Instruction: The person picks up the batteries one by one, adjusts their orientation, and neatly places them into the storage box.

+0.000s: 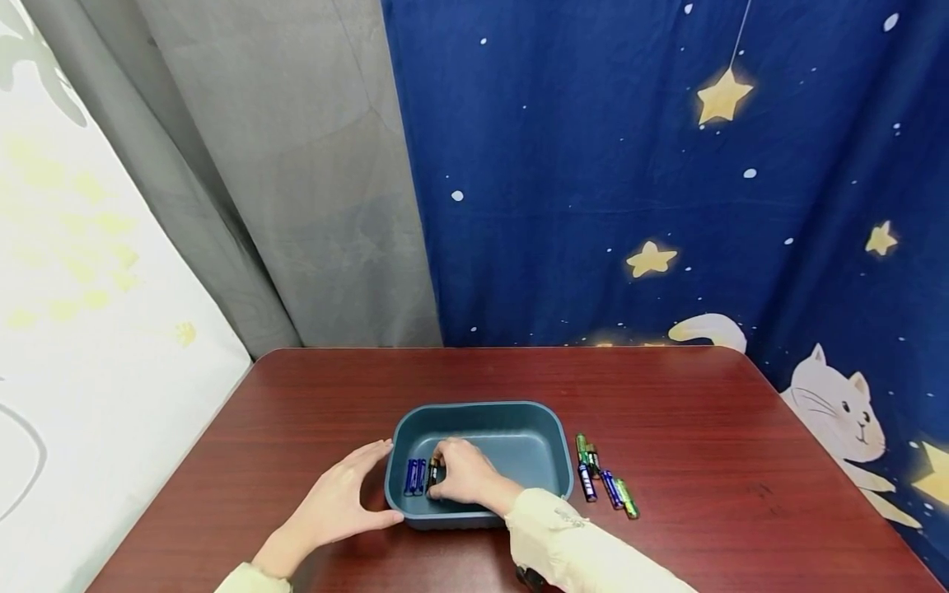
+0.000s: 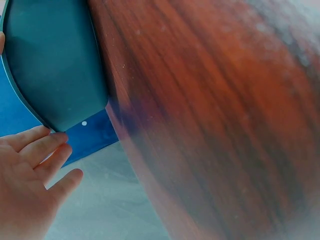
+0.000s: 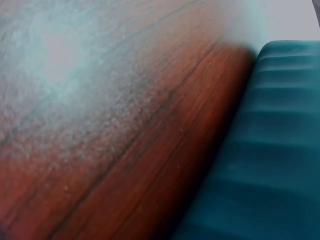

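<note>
A teal plastic bin [image 1: 552,424] stands on the table in the head view. My right hand [image 1: 467,476] reaches into its left part and pinches a black-and-gold battery [image 1: 433,471] between thumb and fingers. Just left of that battery, two blue batteries [image 1: 415,478] lie side by side on the bin's floor. My left hand [image 1: 337,504] is at the bin's left side, thumb and fingers spread, their tips at the rim. In the left wrist view the left hand [image 2: 30,170] shows extended fingers against the bin's outer wall [image 2: 55,65]. The right wrist view does not show the right hand.
Right of the bin, several loose batteries lie on the dark red wooden table [image 1: 697,428], among them a green battery [image 1: 626,499] and a blue battery [image 1: 611,489]. A grey curtain [image 1: 319,206] and a blue starry curtain [image 1: 563,165] hang behind the table.
</note>
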Motion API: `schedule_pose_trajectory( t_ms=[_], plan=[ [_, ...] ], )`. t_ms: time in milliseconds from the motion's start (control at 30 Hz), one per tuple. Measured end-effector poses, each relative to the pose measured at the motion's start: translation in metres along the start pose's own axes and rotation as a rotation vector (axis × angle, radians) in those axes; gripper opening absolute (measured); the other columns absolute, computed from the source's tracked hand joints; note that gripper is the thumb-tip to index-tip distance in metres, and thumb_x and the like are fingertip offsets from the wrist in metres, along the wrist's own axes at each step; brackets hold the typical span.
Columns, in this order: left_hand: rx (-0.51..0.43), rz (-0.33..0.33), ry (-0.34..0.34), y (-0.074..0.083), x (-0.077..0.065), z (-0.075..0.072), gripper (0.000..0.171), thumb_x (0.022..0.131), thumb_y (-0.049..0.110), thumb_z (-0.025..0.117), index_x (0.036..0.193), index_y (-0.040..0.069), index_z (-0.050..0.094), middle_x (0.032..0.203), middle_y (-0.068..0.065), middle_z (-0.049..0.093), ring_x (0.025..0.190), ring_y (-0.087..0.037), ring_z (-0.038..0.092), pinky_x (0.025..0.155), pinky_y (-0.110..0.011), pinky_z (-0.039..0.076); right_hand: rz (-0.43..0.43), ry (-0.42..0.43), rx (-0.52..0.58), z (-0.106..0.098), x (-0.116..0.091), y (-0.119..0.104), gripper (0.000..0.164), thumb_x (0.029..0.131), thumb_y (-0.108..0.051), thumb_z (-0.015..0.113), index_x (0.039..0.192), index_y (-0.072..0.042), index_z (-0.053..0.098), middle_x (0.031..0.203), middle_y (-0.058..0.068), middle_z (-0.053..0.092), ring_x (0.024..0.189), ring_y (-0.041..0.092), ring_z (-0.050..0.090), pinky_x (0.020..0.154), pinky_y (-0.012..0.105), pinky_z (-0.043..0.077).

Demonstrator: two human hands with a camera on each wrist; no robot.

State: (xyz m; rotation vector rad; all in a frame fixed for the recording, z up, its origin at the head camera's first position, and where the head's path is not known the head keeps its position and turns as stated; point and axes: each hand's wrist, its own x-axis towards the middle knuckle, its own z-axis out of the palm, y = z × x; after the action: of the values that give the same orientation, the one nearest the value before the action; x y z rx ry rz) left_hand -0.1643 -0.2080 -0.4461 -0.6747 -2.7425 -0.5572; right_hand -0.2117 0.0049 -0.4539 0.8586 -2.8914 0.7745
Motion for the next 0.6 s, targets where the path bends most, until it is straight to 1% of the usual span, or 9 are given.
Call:
schedule_pose_trajectory(
  t_ms=[167, 367, 500, 600],
  plan=[
    [-0.003, -0.006, -0.004, 0.0000, -0.0006, -0.0001, 0.090, 0.061, 0.067, 0.067, 0.132, 0.014, 0.048, 0.130, -0.003, 0.051, 0.121, -0.021, 0.045, 0.091, -0.045, 0.043, -0.022, -0.001, -0.033, 0.0035, 0.0019, 0.0000, 0.040, 0.059, -0.029, 0.081, 0.089, -0.009, 0.063, 0.075, -0.006, 0.052, 0.068, 0.006, 0.049, 0.059, 0.020, 0.043],
    [-0.012, -0.006, 0.001, 0.0007, -0.0008, -0.0006, 0.089, 0.061, 0.066, 0.068, 0.131, 0.014, 0.049, 0.130, -0.003, 0.051, 0.120, -0.021, 0.046, 0.090, -0.045, 0.043, -0.027, -0.011, -0.051, 0.0039, 0.0025, 0.0012, 0.040, 0.060, -0.031, 0.080, 0.089, -0.010, 0.063, 0.076, -0.007, 0.052, 0.070, 0.006, 0.049, 0.061, 0.019, 0.043],
    [-0.009, 0.001, 0.007, 0.0007, -0.0007, -0.0006, 0.089, 0.061, 0.066, 0.068, 0.131, 0.013, 0.050, 0.130, -0.003, 0.051, 0.120, -0.021, 0.046, 0.091, -0.044, 0.043, -0.029, -0.006, -0.027, 0.0024, 0.0017, 0.0017, 0.042, 0.060, -0.032, 0.079, 0.091, -0.009, 0.063, 0.078, -0.006, 0.054, 0.072, 0.006, 0.050, 0.063, 0.019, 0.044],
    [-0.008, 0.001, 0.007, 0.0005, -0.0006, -0.0004, 0.090, 0.061, 0.066, 0.068, 0.131, 0.013, 0.049, 0.130, -0.003, 0.051, 0.120, -0.021, 0.046, 0.091, -0.044, 0.043, -0.023, -0.001, 0.018, -0.0004, 0.0004, 0.0027, 0.044, 0.062, -0.032, 0.078, 0.095, -0.008, 0.063, 0.081, -0.003, 0.056, 0.074, 0.006, 0.051, 0.064, 0.019, 0.044]
  ],
)
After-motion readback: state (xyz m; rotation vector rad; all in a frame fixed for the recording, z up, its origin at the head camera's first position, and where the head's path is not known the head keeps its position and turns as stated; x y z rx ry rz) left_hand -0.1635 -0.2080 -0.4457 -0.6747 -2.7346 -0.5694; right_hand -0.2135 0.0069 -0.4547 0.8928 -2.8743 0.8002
